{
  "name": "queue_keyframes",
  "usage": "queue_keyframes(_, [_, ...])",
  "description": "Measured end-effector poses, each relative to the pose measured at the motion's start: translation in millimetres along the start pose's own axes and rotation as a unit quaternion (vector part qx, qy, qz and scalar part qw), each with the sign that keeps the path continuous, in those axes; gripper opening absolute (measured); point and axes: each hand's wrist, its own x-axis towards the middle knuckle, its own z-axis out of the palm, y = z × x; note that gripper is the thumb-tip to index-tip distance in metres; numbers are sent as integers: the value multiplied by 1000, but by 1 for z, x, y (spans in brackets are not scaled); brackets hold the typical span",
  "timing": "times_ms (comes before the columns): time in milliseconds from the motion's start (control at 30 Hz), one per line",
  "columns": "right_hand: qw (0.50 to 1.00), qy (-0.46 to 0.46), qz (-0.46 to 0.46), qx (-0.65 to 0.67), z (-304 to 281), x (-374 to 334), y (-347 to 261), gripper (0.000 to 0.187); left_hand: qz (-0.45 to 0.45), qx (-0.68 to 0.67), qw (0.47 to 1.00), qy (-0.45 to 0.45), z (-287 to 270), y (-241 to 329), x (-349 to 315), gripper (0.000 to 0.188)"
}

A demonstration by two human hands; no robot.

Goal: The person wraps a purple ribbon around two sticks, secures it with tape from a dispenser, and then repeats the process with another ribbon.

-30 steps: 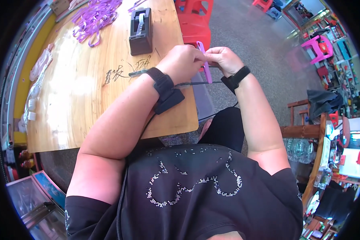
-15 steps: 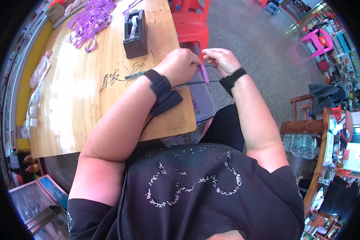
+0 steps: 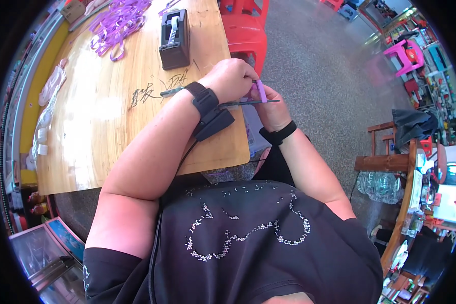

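Over the table's right edge, my left hand is closed, its fingertips curled down at a short band of purple ribbon. Close against that ribbon from the right is my right hand, with its fingers bent and partly hidden behind the band. The ribbon crosses a thin dark rod that runs sideways below my left hand and juts out past my right hand. A patterned teal stick end shows left of my left wrist; whether it joins the rod is hidden.
On the wooden table stand a black tape dispenser and a heap of purple ribbon. Red plastic chairs are beyond its right edge. A clear plastic bin sits below my hands. Large clear bottles stand at right.
My right hand has come left and nearer to me, from spread beside the rod to up against the ribbon. My left hand has shifted slightly right.
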Motion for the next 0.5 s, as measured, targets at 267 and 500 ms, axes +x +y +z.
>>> queue_keyframes(267, [990, 62, -48, -116, 8, -13, 3, 19, 7, 10, 1000, 7, 1, -1, -1, 21])
queue_keyframes(500, [966, 112, -62, -225, 26, -20, 1, 20, 5, 10, 1000, 13, 2, -2, -1, 21])
